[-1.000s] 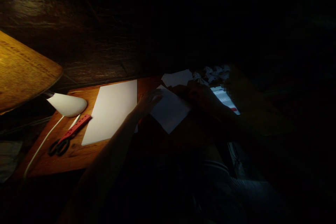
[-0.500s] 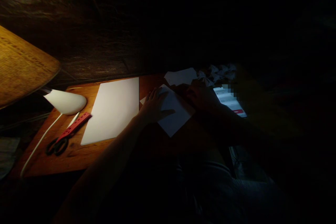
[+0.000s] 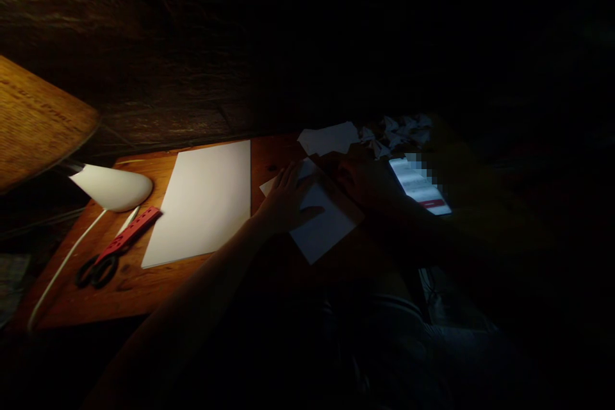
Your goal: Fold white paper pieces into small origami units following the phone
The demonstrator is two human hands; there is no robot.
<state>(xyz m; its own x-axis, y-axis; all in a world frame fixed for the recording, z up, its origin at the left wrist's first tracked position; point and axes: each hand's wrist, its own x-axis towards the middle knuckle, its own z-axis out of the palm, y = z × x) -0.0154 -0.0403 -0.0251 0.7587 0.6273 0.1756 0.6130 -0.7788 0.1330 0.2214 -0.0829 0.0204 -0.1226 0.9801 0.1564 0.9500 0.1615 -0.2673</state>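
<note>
My left hand [image 3: 287,200] lies flat on a folded white paper [image 3: 323,225] in the middle of the wooden table [image 3: 144,282], fingers stretched out over its upper left part. My right hand [image 3: 361,180] is deep in shadow at the paper's far right edge; its fingers cannot be made out. A lit phone screen [image 3: 419,184] glows just right of that hand.
A large white sheet [image 3: 204,202] lies left of the folded paper. Red ruler [image 3: 129,237], black-handled scissors [image 3: 96,269] and a white lamp base [image 3: 113,187] with its cord sit at the table's left. Crumpled and loose papers [image 3: 365,134] lie at the back. A lampshade [image 3: 33,122] hangs at left.
My left hand has slid down onto the folded paper and spread flat on it. The paper has shifted a little. The view has drifted slightly.
</note>
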